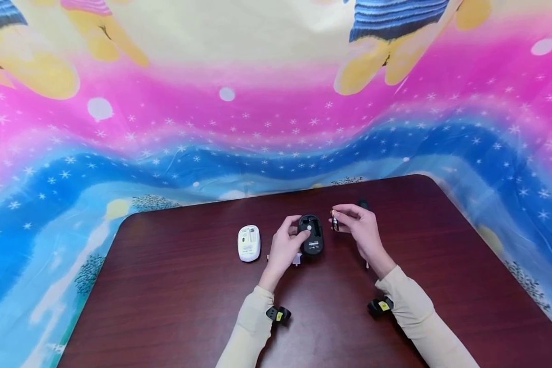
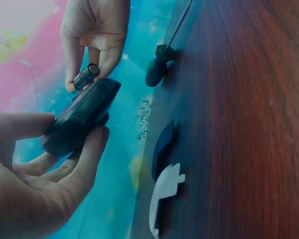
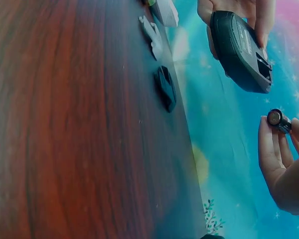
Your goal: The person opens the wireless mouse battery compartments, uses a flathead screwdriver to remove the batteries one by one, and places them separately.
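Note:
My left hand [image 1: 284, 248] grips a black computer mouse [image 1: 314, 243], its underside facing up and its battery slot uncovered. In the right wrist view the slot of the black mouse [image 3: 237, 50] shows as a dark hollow near one end. A small cylindrical battery [image 1: 335, 221] is pinched between the thumb and fingers of my right hand [image 1: 363, 230]. It is held just right of the mouse, apart from it, as the right wrist view shows with the battery [image 3: 279, 121]. Both hands are raised above the table.
A white mouse [image 1: 249, 244] lies underside up on the dark red table [image 1: 188, 306]. White [image 2: 165, 189] and black [image 2: 162, 149] battery covers lie near the left hand. A screwdriver [image 2: 158, 69] rests by the right hand. A patterned cloth [image 1: 257, 117] hangs behind the table.

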Demonstrator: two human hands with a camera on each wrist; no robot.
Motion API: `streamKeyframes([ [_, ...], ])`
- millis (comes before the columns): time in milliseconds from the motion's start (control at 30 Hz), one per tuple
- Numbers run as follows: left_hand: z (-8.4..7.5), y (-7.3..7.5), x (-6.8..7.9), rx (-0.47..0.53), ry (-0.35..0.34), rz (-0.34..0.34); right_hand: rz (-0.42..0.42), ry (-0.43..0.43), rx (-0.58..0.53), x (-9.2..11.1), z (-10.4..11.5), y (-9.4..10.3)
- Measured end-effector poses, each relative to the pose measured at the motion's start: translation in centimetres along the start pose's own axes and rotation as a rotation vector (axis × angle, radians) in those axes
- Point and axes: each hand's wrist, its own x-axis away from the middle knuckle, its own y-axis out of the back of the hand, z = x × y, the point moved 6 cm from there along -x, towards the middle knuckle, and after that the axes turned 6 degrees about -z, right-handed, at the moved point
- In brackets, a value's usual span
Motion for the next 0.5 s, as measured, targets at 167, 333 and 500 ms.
streamKeyframes([
  [167, 0.2, -0.8, -0.1, 0.012, 0.004, 0.027, -0.022, -0.034, 0.02, -0.3, -0.6, 0.8],
  [333, 0.6, -1.8, 0.1, 0.013, 0.021, 0.057, -0.035, -0.09, 0.1, -0.6, -1.4, 1.8],
  [500, 1.1, -3.1, 0.3, -0.027, 0.041, 0.078, -0.022, -0.143, 0.179, -0.5, -2.2, 2.7],
])
